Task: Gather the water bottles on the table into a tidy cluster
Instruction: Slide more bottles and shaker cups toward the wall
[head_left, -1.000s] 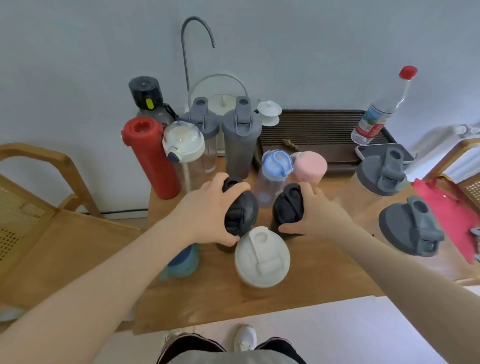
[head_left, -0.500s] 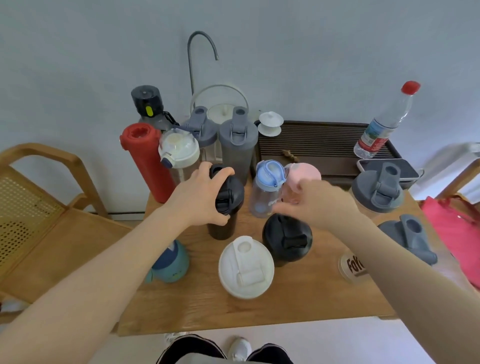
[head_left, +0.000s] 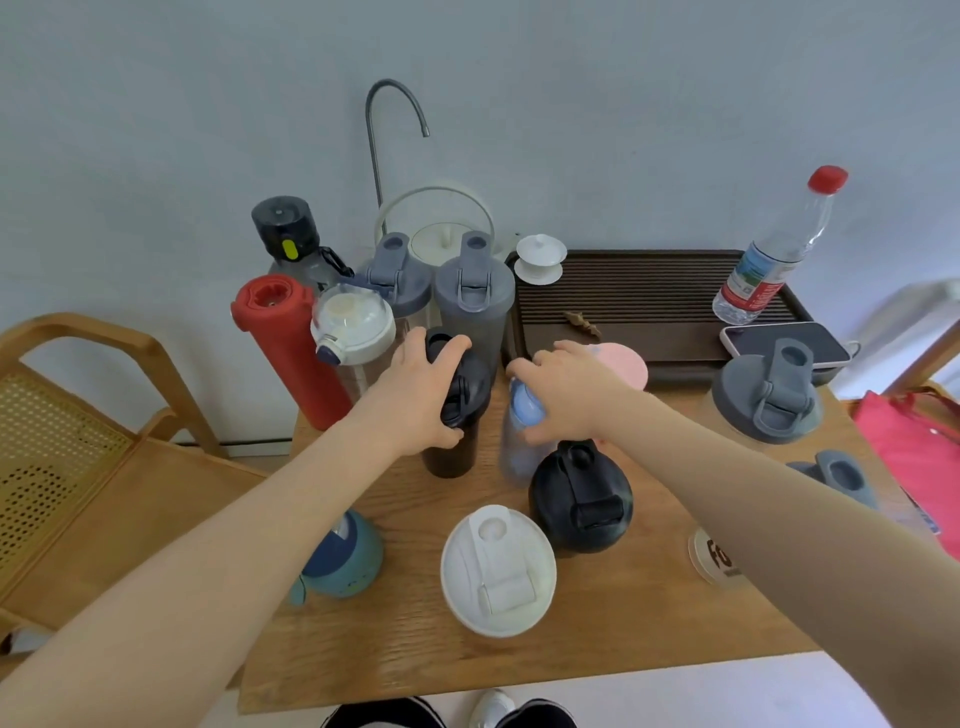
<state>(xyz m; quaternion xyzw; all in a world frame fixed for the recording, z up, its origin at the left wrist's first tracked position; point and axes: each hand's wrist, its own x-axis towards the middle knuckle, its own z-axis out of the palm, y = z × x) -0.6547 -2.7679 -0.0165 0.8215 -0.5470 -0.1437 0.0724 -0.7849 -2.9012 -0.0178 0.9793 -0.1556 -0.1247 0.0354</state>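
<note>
Both hands grip lids: left hand (head_left: 415, 397) clasps a black bottle (head_left: 454, 415), right hand (head_left: 563, 395) a blue-lidded bottle (head_left: 522, 431), mid-desk (head_left: 597, 639). Far-left cluster formed. Outstanding, by my judgement: white shaker (head_left: 497, 570), black shaker (head_left: 581, 499), teal bottle (head_left: 343, 556), grey shakers (head_left: 769, 389) at right.

Loads of water bottles standing upright on the wooden table (head_left: 623, 639). Taking the white-lidded shaker (head_left: 497, 570) near the front edge as the reference: a black-lidded shaker (head_left: 581, 503) sits just behind-right of it, a tall black bottle (head_left: 457, 410) and a blue-capped clear bottle (head_left: 522, 436) farther back, a red flask (head_left: 291, 348) at back left, a teal bottle (head_left: 343, 556) to its left.
</note>
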